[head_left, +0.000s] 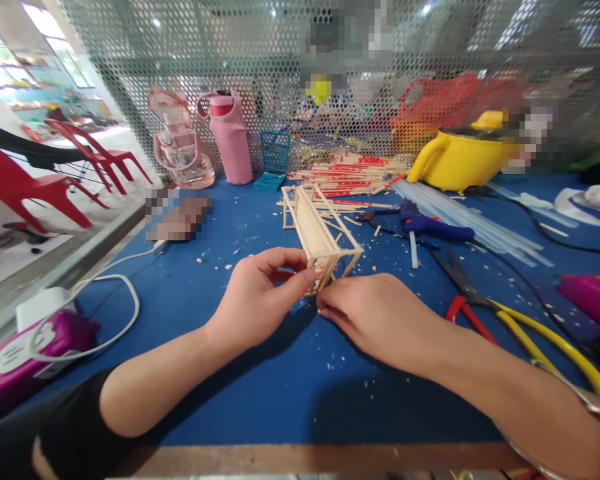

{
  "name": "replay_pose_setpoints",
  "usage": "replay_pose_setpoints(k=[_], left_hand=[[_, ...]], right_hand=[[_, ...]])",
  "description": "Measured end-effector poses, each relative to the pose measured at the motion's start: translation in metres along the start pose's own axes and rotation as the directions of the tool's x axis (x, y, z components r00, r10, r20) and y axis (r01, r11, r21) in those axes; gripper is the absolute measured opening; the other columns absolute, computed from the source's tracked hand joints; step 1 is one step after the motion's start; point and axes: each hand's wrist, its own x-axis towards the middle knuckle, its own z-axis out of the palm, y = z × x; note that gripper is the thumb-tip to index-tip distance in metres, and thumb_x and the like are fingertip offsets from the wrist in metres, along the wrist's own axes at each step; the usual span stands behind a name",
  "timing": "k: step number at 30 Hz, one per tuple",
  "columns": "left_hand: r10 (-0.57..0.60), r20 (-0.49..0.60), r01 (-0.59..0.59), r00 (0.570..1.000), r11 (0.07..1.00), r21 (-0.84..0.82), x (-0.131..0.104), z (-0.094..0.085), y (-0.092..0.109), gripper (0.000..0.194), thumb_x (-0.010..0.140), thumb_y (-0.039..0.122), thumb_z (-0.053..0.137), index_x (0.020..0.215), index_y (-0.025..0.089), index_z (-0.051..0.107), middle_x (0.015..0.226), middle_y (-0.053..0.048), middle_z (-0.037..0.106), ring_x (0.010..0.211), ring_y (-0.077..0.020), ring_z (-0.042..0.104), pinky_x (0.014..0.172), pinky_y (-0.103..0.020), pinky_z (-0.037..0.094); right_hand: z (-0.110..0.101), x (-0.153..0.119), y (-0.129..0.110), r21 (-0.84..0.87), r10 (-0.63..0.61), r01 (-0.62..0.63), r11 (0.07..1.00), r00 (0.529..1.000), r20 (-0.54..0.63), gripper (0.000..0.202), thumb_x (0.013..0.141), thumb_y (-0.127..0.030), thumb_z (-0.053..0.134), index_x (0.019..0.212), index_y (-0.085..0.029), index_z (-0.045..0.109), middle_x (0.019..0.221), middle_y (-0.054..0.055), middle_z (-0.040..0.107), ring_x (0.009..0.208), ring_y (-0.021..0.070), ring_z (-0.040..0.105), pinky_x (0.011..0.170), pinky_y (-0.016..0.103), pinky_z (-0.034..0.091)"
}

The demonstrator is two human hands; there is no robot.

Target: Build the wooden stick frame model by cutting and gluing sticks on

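Note:
A small frame of thin wooden sticks (pixel 316 230), box-shaped with a solid strip along its length, stands on the blue table mat. My left hand (pixel 265 293) grips its near end between thumb and fingers. Close beside it, my right hand (pixel 365 307) is closed in a pinch at the frame's lower near corner; what lies between those fingertips is too small to make out. Behind the frame lies a pile of wooden chopsticks (pixel 350 175) with red printed wrappings or ends.
A blue glue gun (pixel 433 225) and clear glue sticks (pixel 475 213) lie to the right, pliers (pixel 473 293) nearer me. A yellow pot (pixel 460 160), pink bottle (pixel 230 140) and clear bottle (pixel 183 150) stand before a perforated metal screen (pixel 275 67). A white cable (pixel 130 293) curls at left.

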Motion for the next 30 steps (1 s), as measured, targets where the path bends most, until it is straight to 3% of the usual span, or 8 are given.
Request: replay_pose_setpoints(k=[2, 4, 6, 12, 16, 24, 30], left_hand=[[-0.019, 0.008, 0.019, 1.000, 1.000, -0.014, 0.000, 0.000, 0.000, 0.019, 0.082, 0.031, 0.066, 0.094, 0.017, 0.070, 0.090, -0.004, 0.071, 0.077, -0.0146, 0.063, 0.073, -0.028, 0.051], [-0.017, 0.020, 0.017, 1.000, 0.999, -0.028, 0.000, 0.000, 0.000, 0.019, 0.082, 0.031, 0.066, 0.094, 0.017, 0.070, 0.089, -0.004, 0.070, 0.079, -0.0147, 0.063, 0.075, -0.028, 0.050], [-0.007, 0.031, 0.008, 1.000, 0.998, -0.054, 0.000, 0.000, 0.001, 0.019, 0.081, 0.030, 0.067, 0.094, 0.017, 0.070, 0.089, -0.003, 0.069, 0.081, -0.0147, 0.062, 0.077, -0.029, 0.050], [-0.071, 0.112, 0.095, 0.991, 0.969, -0.227, 0.001, -0.001, 0.004, 0.017, 0.078, 0.029, 0.071, 0.090, 0.017, 0.069, 0.082, 0.000, 0.066, 0.077, -0.0116, 0.060, 0.076, -0.025, 0.049], [-0.074, 0.123, 0.104, 0.990, 0.959, -0.264, 0.003, -0.003, 0.006, 0.012, 0.079, 0.026, 0.069, 0.087, 0.016, 0.068, 0.080, 0.001, 0.066, 0.076, -0.0102, 0.059, 0.075, -0.023, 0.048], [-0.081, 0.117, 0.098, 0.990, 0.984, -0.147, 0.004, -0.005, 0.009, 0.018, 0.081, 0.033, 0.066, 0.088, 0.017, 0.069, 0.080, -0.001, 0.068, 0.079, -0.0137, 0.060, 0.069, -0.023, 0.047], [-0.059, 0.102, 0.068, 0.993, 0.994, -0.084, 0.004, -0.005, 0.006, 0.021, 0.082, 0.037, 0.064, 0.088, 0.018, 0.071, 0.079, -0.003, 0.069, 0.078, -0.0158, 0.062, 0.067, -0.025, 0.049]], right_hand=[[-0.004, -0.003, -0.002, -0.006, -0.100, 0.101, 0.995, 0.967, -0.235, 0.011, 0.088, -0.019, 0.056, 0.084, -0.020, 0.066, 0.080, -0.001, 0.072, 0.072, 0.0142, 0.068, 0.063, 0.026, 0.045], [-0.007, -0.004, -0.003, -0.064, -0.168, 0.157, 0.986, 0.858, -0.485, 0.008, 0.087, -0.018, 0.059, 0.090, -0.018, 0.067, 0.083, 0.000, 0.073, 0.075, 0.0123, 0.067, 0.069, 0.024, 0.047], [-0.009, -0.003, -0.002, -0.141, -0.199, 0.142, 0.980, 0.777, -0.597, 0.009, 0.084, -0.015, 0.063, 0.092, -0.016, 0.068, 0.084, 0.001, 0.073, 0.076, 0.0128, 0.066, 0.072, 0.025, 0.048], [-0.004, 0.005, -0.001, -0.238, -0.232, 0.100, 0.966, 0.737, -0.635, 0.009, 0.081, -0.014, 0.066, 0.089, -0.016, 0.070, 0.078, 0.001, 0.074, 0.067, 0.0142, 0.065, 0.063, 0.028, 0.048], [-0.002, 0.008, -0.002, -0.256, -0.239, 0.095, 0.962, 0.746, -0.621, 0.008, 0.081, -0.014, 0.066, 0.087, -0.015, 0.071, 0.078, 0.000, 0.074, 0.065, 0.0128, 0.066, 0.062, 0.026, 0.048], [-0.001, 0.009, -0.005, -0.179, -0.162, 0.056, 0.982, 0.731, -0.663, 0.004, 0.081, -0.014, 0.065, 0.081, -0.017, 0.069, 0.075, 0.000, 0.074, 0.065, 0.0121, 0.067, 0.062, 0.025, 0.049], [-0.001, 0.008, -0.005, -0.149, -0.126, 0.039, 0.988, 0.762, -0.635, 0.008, 0.086, -0.017, 0.061, 0.085, -0.019, 0.068, 0.081, -0.001, 0.076, 0.071, 0.0121, 0.069, 0.068, 0.025, 0.050]])
